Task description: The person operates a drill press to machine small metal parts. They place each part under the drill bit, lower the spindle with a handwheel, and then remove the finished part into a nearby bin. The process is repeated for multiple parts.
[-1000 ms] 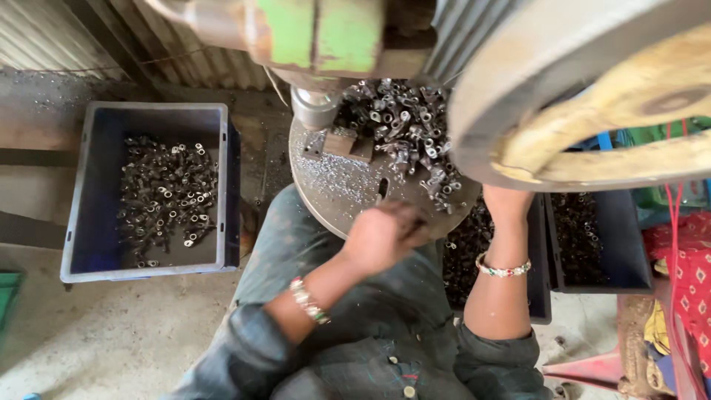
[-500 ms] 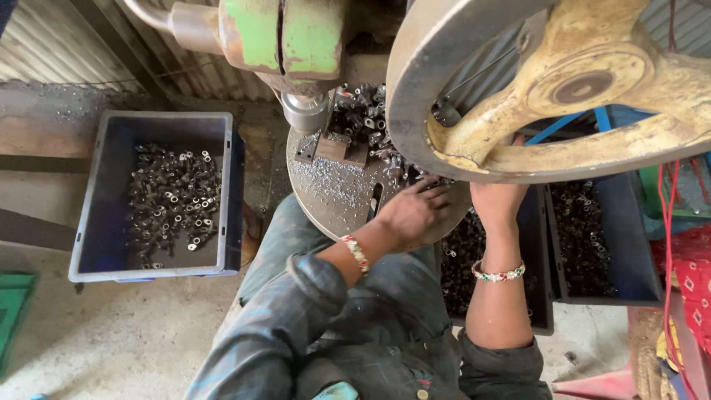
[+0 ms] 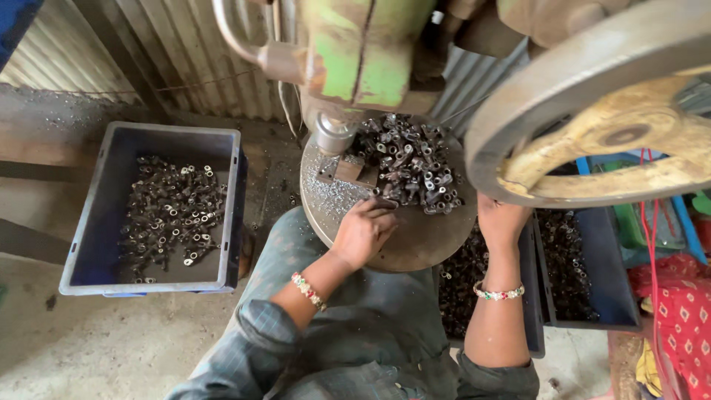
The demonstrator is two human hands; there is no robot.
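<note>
My left hand rests on the round metal press table, fingertips pinched on a small dark metal part. It sits just right of the small die block under the press ram. A heap of similar ring-ended metal parts lies on the far side of the table. My right hand reaches up at the table's right edge, its fingers hidden behind the big flywheel. Both wrists wear beaded bracelets.
A blue crate with several finished parts stands on the floor at left. Dark bins full of parts stand at right, beside red patterned cloth. The green machine body and corrugated metal wall close the back.
My left hand reached right into the heap, then drew back toward the die block with a part in its fingers. The flywheel has turned and the view has shifted. The right hand stays under the wheel.
</note>
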